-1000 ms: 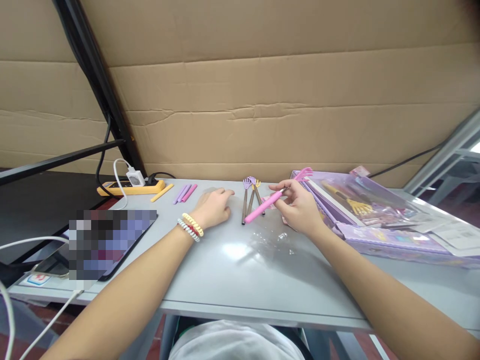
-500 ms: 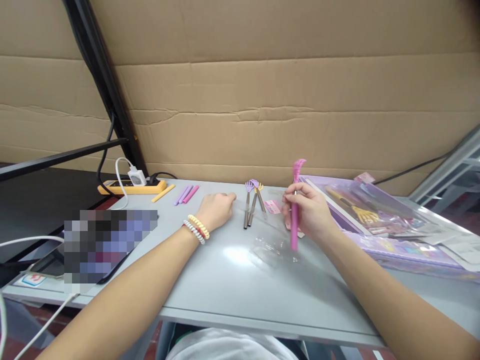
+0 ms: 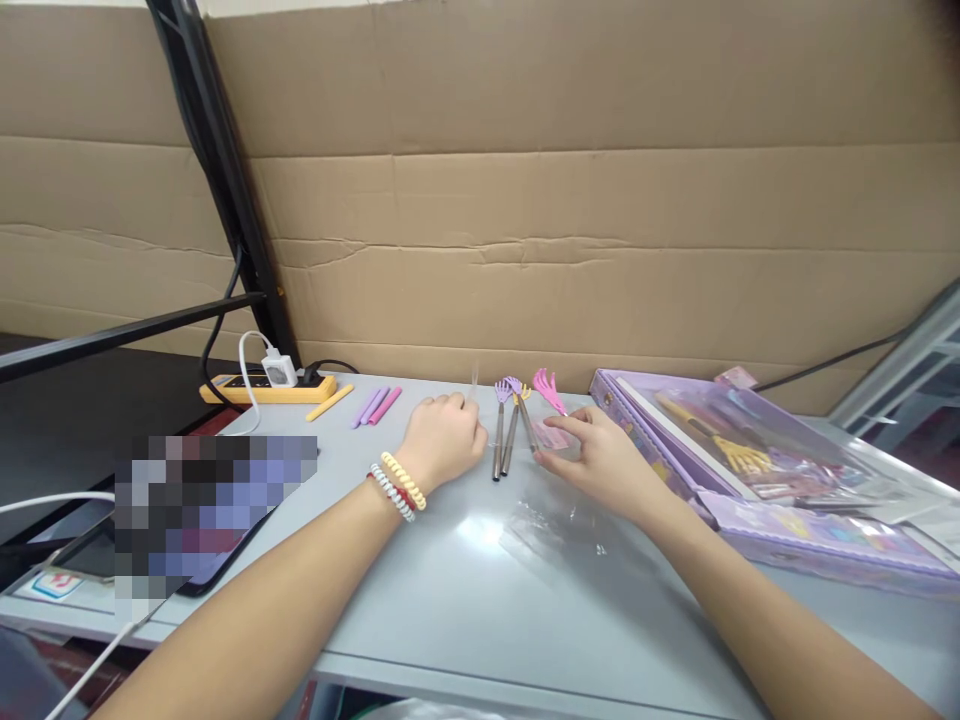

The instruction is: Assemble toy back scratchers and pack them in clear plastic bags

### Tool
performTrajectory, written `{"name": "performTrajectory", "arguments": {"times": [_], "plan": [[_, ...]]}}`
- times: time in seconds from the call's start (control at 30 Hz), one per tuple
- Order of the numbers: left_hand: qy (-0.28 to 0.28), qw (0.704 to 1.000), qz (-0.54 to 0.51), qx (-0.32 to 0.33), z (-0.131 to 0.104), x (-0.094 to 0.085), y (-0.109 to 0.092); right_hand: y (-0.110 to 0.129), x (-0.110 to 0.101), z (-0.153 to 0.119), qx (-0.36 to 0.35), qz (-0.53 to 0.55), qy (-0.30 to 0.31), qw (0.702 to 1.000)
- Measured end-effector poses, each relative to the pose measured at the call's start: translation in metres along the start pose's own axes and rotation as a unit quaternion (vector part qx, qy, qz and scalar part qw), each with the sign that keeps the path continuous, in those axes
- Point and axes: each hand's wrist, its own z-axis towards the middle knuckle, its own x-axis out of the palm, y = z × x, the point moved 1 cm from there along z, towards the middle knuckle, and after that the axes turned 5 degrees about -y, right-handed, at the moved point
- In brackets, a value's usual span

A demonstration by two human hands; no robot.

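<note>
Four hand-shaped heads lie left of the purple box (image 3: 645, 428): two purple ones (image 3: 502, 392), one yellow (image 3: 524, 393) and one pink head (image 3: 550, 391), nearest the box. Three slim, shiny metal rods (image 3: 508, 445) run from the purple and yellow heads towards me, bunched close together. The pink one's shaft passes behind the fingers of my right hand (image 3: 592, 455); its thumb and forefinger are parted, and I cannot tell whether I grip it. My left hand (image 3: 444, 438), farther from the box, is loosely curled, with a thin clear strip (image 3: 475, 378) at its fingers; whether it is held I cannot tell. Four smooth, straight tubes lie farthest left of the box: one yellow tube (image 3: 330, 402), two lilac tubes (image 3: 370, 406), one pink tube (image 3: 385, 406). Crinkled clear plastic (image 3: 559, 528) lies left of the box, on the smooth grey table (image 3: 450, 610). Inside the box, under transparent film, is another yellow hand-shaped head (image 3: 739, 456).
</note>
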Motion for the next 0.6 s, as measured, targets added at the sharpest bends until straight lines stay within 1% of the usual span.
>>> {"name": "performTrajectory", "arguments": {"times": [0.1,0.2,0.3,0.37,0.43,0.5,0.6], "plan": [[-0.011,1.0,-0.007,0.001,0.0,-0.002,-0.001,-0.004,0.004,-0.001,-0.006,-0.013,0.011,1.0],[-0.031,0.999,-0.028,0.005,0.0,-0.005,-0.001,-0.006,0.003,-0.001,0.006,-0.039,-0.019,0.999],[-0.071,0.995,-0.061,0.034,0.0,-0.009,0.001,-0.006,0.0,0.0,0.024,-0.048,-0.032,0.998],[-0.097,0.989,-0.081,0.071,0.0,-0.012,0.003,-0.007,-0.002,0.002,0.029,-0.041,-0.026,0.998],[-0.11,0.981,-0.104,0.123,0.0,-0.015,0.005,-0.008,-0.002,0.003,0.019,-0.023,-0.018,0.999],[-0.1,0.97,-0.127,0.184,0.0,-0.018,0.006,-0.009,-0.002,0.003,-0.001,0.003,-0.019,1.0],[-0.059,0.953,-0.143,0.259,-0.002,-0.023,0.006,-0.009,-0.002,0.003,-0.036,0.028,-0.036,0.998]]}}
